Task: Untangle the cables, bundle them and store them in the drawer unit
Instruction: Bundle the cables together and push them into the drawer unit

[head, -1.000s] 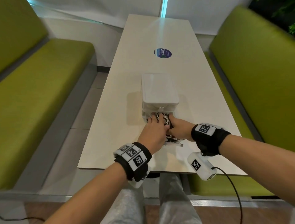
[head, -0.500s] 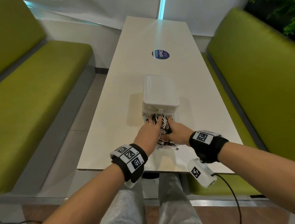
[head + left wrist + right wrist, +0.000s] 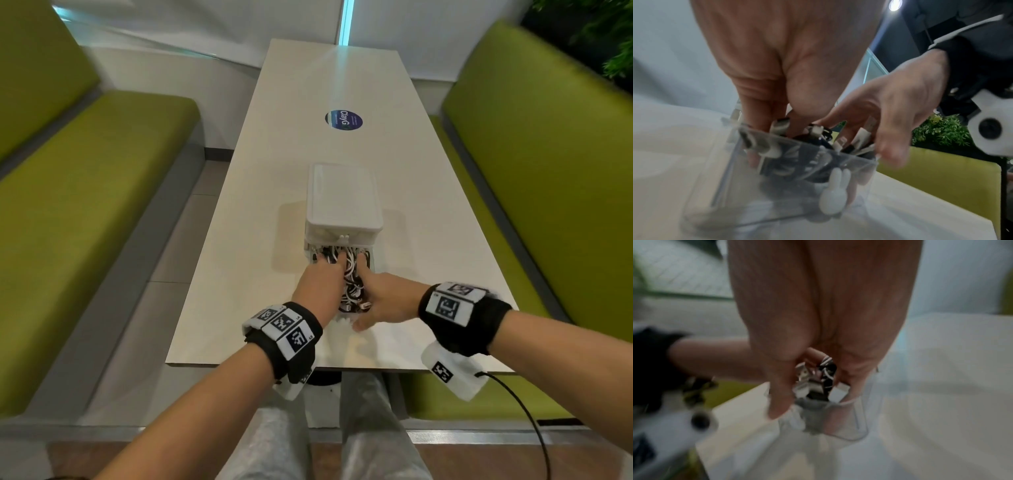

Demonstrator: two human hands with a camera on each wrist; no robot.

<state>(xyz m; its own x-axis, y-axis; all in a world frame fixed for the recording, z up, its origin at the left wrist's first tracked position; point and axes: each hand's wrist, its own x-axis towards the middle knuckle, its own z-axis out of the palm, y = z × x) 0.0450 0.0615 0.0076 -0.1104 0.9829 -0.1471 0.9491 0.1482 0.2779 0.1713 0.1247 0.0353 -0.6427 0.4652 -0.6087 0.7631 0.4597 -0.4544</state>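
A white drawer unit [image 3: 344, 202] stands on the table with its clear bottom drawer [image 3: 789, 178] pulled out toward me. The drawer holds a heap of black and white cables [image 3: 351, 274]. My left hand [image 3: 325, 270] presses its straight fingers down on the left side of the heap. My right hand [image 3: 373, 291] has its fingers on the cables [image 3: 818, 131] at the right, while its thumb [image 3: 890, 155] hangs outside the drawer's front wall. A white rabbit-shaped knob [image 3: 835, 196] sits on that front wall. The right wrist view is blurred.
The white table [image 3: 239, 274] is long and narrow, with a round blue sticker [image 3: 343, 120] beyond the unit. Green benches flank it on the left [image 3: 85, 205] and right [image 3: 548, 171]. A black wire [image 3: 524, 411] hangs from my right wrist camera.
Both hands have stayed on the cable heap and pushed it lower into the drawer. The right thumb has dropped in front of the drawer. My head has shifted slightly.
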